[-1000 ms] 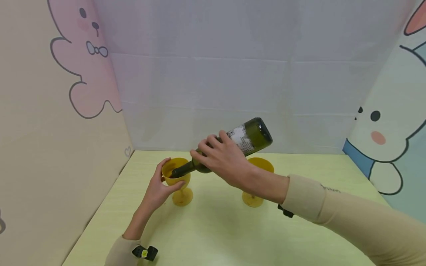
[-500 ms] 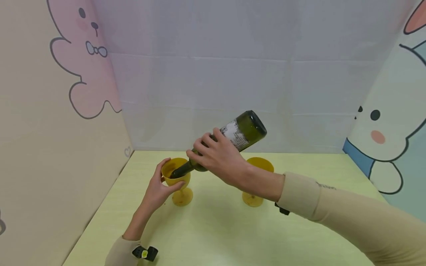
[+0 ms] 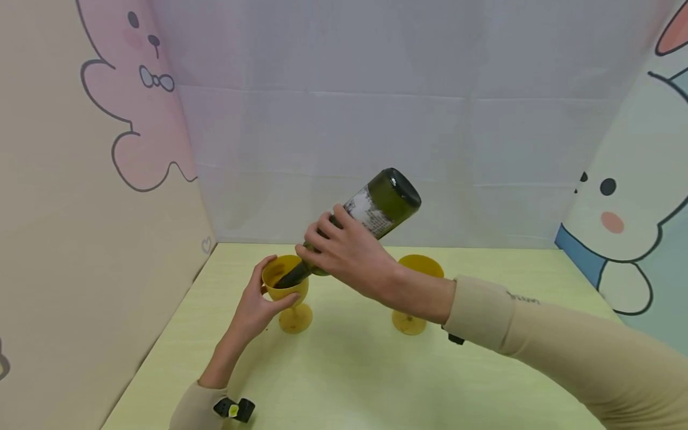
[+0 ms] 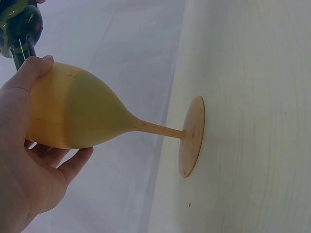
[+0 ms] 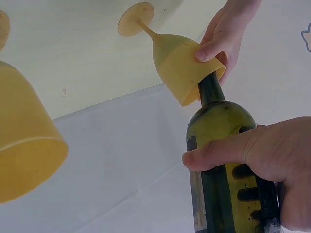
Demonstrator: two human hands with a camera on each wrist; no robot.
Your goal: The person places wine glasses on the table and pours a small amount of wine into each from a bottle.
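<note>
A yellow goblet [image 3: 294,297] stands upright on its round foot at the left of the table. My left hand [image 3: 260,304] grips its bowl near the rim, thumb on the near side. With my right hand [image 3: 349,254] I hold a green glass wine bottle [image 3: 389,200] round its body, tilted with its base up to the right. The neck dips inside the goblet's rim, and its mouth is hidden there in the left wrist view. In the right wrist view, thumb and fingers wrap the bottle [image 5: 221,121] just below the shoulder.
A second yellow goblet [image 3: 421,264] stands to the right, partly hidden behind my right forearm. The pale yellow-green table [image 3: 344,370] meets a grey-white sheet [image 3: 344,119] at the back. Side walls carry cartoon animals.
The bottle's base has risen and swung left, so the bottle tilts more steeply. My right hand has shifted slightly left with it. The left hand and its goblet stay in place.
</note>
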